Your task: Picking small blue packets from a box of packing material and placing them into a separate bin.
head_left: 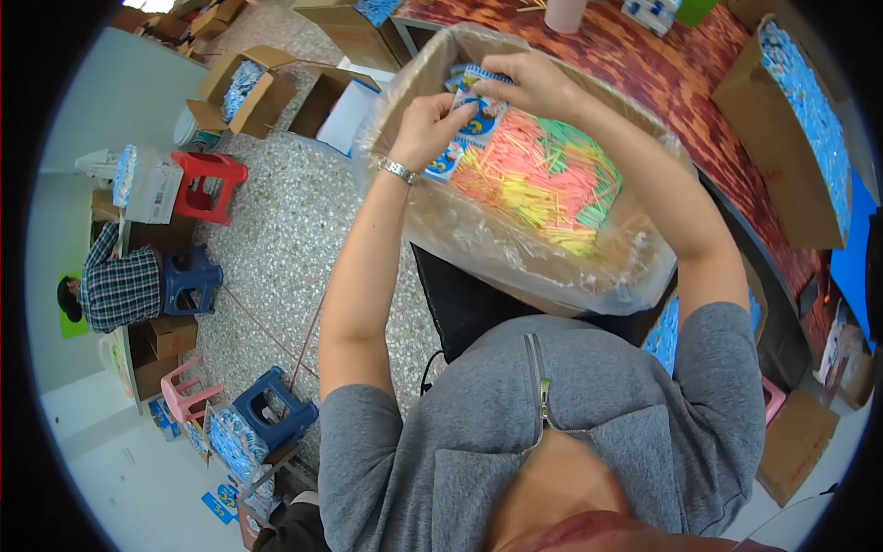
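Both my hands are closed on a small blue-and-white packet (pixel 482 121) above a carton (pixel 515 302) lined with clear plastic (pixel 497 244). My left hand (pixel 427 131), with a metal bracelet at the wrist, pinches the packet's left edge with thumb and fingers. From the right, my right hand (pixel 533 83) grips its top. Beneath them, many thin pink, yellow and green sticks (pixel 552 170) lie loose in the carton. Another blue packet (pixel 443 164) rests at the carton's left end, partly under my left hand.
A red-patterned table (pixel 658 83) runs behind the carton, with a pale pink cup (pixel 565 14) on it. At right stands a tall carton of blue packets (pixel 805 120). Leftward are a red stool (pixel 207 187), blue stools (pixel 274 408), open cartons (pixel 246 92) and a seated person (pixel 120 290).
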`<action>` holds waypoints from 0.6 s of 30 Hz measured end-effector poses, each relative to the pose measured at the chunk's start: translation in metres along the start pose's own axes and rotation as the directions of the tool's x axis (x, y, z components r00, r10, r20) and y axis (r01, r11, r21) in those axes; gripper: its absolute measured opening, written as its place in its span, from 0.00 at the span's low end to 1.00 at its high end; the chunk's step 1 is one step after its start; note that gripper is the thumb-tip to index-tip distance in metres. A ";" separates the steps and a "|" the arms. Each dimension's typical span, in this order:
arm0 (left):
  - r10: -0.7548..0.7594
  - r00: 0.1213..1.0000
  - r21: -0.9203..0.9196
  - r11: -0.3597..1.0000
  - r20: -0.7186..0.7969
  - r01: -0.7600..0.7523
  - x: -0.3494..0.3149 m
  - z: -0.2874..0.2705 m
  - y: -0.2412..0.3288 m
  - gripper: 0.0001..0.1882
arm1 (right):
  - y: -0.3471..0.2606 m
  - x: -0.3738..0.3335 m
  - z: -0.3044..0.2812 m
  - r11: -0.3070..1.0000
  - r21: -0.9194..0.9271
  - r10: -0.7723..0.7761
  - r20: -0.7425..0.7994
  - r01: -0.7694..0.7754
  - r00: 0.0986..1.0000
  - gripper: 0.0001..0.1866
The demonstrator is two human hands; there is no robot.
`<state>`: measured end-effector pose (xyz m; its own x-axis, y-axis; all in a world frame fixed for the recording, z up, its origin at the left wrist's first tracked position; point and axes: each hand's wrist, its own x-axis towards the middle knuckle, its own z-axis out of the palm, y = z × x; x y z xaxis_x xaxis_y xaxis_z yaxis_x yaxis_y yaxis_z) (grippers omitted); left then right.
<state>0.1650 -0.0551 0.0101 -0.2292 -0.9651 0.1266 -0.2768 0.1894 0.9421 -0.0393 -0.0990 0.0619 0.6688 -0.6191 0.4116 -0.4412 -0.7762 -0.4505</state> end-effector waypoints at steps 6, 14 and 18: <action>-0.024 0.999 0.259 0.965 -0.048 0.036 0.002 0.001 0.002 0.17 | 0.012 -0.014 -0.006 0.959 0.271 0.067 0.076 -0.085 0.995 0.12; -0.135 0.959 -0.003 0.990 -0.249 0.139 -0.003 0.008 -0.010 0.16 | 0.061 -0.074 0.054 0.975 -0.171 0.221 0.760 -0.140 0.611 0.11; -0.096 0.968 0.095 0.988 -0.232 0.121 -0.005 0.009 -0.012 0.17 | 0.068 -0.090 0.062 0.864 -0.501 0.472 0.779 -0.042 0.412 0.10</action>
<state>0.1614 -0.0512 -0.0045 0.0213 -0.9944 0.1039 -0.3895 0.0875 0.9168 -0.0928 -0.0884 -0.0551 0.5335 -0.5283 -0.6605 -0.7095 -0.7047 -0.0094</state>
